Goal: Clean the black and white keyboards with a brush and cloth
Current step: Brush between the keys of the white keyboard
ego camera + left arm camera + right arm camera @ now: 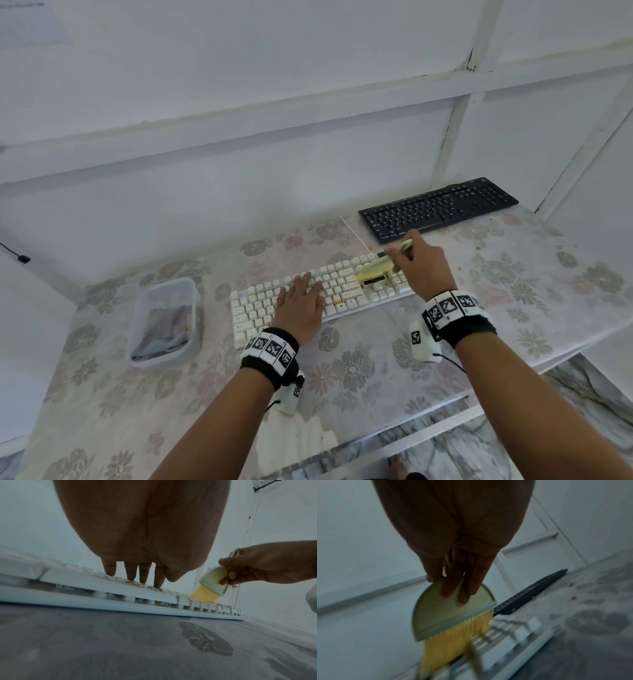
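A white keyboard lies across the middle of the flowered table. My left hand rests flat on its keys, its straight fingertips touching the keycaps. My right hand grips a pale green brush with yellow bristles that touch the right part of the white keyboard. The same brush shows in the left wrist view over the keyboard. A black keyboard lies farther back on the right, also seen as the black keyboard beyond the brush.
A clear plastic tub holding a folded cloth stands left of the white keyboard. Crumbs lie on the table near the black keyboard. White walls close in behind and at both sides. The table's edge runs at the lower right.
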